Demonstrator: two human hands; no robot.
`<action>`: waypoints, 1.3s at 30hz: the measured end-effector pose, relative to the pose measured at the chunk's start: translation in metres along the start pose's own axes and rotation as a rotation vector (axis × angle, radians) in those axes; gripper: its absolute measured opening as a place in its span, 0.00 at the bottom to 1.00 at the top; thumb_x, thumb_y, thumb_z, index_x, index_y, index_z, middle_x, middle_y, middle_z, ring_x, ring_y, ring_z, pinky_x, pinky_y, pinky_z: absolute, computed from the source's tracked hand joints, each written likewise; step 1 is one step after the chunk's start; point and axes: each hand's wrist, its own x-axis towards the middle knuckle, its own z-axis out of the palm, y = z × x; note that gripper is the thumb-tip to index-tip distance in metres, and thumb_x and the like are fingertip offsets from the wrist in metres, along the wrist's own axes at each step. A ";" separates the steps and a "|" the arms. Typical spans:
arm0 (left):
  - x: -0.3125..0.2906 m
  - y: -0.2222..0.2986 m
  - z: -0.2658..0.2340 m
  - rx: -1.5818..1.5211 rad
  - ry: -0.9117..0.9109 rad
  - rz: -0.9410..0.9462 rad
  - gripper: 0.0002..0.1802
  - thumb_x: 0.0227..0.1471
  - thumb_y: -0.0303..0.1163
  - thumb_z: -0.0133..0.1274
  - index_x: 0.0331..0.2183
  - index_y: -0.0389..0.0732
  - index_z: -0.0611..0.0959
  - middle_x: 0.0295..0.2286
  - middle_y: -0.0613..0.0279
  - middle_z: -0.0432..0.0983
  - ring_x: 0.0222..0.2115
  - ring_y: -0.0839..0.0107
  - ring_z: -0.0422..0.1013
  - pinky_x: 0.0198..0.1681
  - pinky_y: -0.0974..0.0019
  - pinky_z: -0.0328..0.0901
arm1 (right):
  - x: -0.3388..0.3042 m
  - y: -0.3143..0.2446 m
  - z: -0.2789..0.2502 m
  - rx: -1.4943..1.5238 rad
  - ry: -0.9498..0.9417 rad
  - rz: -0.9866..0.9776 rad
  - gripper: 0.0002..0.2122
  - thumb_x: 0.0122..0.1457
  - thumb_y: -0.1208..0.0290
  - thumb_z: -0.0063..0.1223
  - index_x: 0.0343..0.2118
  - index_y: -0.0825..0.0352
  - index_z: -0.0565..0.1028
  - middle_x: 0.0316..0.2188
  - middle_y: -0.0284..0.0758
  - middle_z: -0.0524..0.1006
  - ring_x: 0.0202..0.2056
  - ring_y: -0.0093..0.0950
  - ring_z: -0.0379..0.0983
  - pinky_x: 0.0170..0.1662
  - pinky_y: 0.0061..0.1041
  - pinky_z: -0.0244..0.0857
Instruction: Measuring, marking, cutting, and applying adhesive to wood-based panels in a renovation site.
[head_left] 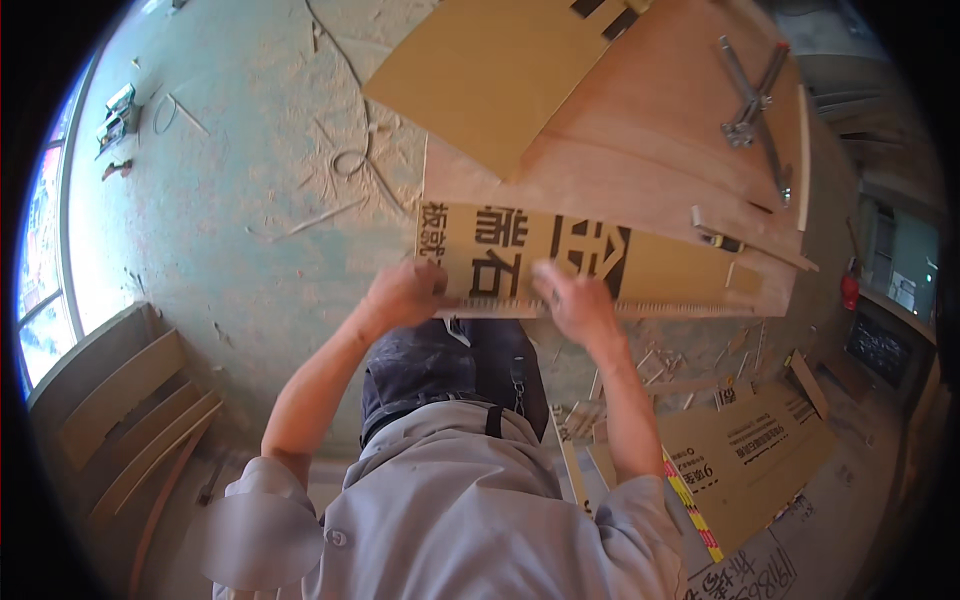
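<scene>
A tan board strip (455,240) with large dark printing lies along the near side of a wooden worktop (590,180). Close to its front edge runs a long thin strip with fine, ruler-like marks (680,307). My left hand (408,292) is at the strip's left front corner, its fingers curled down over the edge; what they pinch is hidden. Farther right, my right hand (578,300) is over the same front edge, fingers bent toward the printed face. Blur smears those fingertips, and I cannot make out anything in them.
A larger tan sheet (490,80) overlaps the worktop's far left. A metal clamp-like tool (750,115) and a small tool (718,236) lie toward the right. A cable (350,70) and wood shavings cover the floor at left. Printed boards (750,460) lie behind me at right.
</scene>
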 end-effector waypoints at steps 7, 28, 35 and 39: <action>-0.018 0.051 0.034 -0.032 -0.250 0.029 0.23 0.52 0.55 0.58 0.29 0.43 0.88 0.26 0.47 0.80 0.31 0.48 0.77 0.37 0.52 0.71 | -0.059 0.017 0.012 0.216 -0.396 -0.088 0.09 0.64 0.65 0.49 0.39 0.62 0.78 0.31 0.47 0.81 0.36 0.47 0.79 0.38 0.44 0.72; 0.123 0.282 0.077 -0.295 0.670 -0.176 0.24 0.62 0.50 0.48 0.39 0.36 0.80 0.29 0.44 0.80 0.34 0.45 0.76 0.39 0.52 0.68 | 0.022 0.144 -0.053 0.781 0.268 -0.255 0.10 0.62 0.67 0.51 0.43 0.62 0.77 0.33 0.42 0.82 0.39 0.40 0.80 0.38 0.36 0.72; 0.161 0.319 0.090 0.028 1.033 -0.047 0.22 0.58 0.44 0.54 0.46 0.36 0.77 0.36 0.45 0.77 0.35 0.46 0.74 0.41 0.52 0.69 | 0.033 0.153 -0.032 1.502 0.128 -0.198 0.18 0.64 0.57 0.52 0.50 0.65 0.73 0.43 0.34 0.79 0.43 0.31 0.77 0.41 0.35 0.72; 0.146 0.308 0.106 0.067 1.149 0.129 0.24 0.56 0.40 0.58 0.48 0.33 0.75 0.44 0.45 0.73 0.39 0.48 0.72 0.43 0.52 0.69 | 0.089 0.212 -0.052 0.800 0.128 0.111 0.26 0.60 0.52 0.56 0.53 0.69 0.70 0.40 0.42 0.78 0.41 0.35 0.77 0.40 0.38 0.74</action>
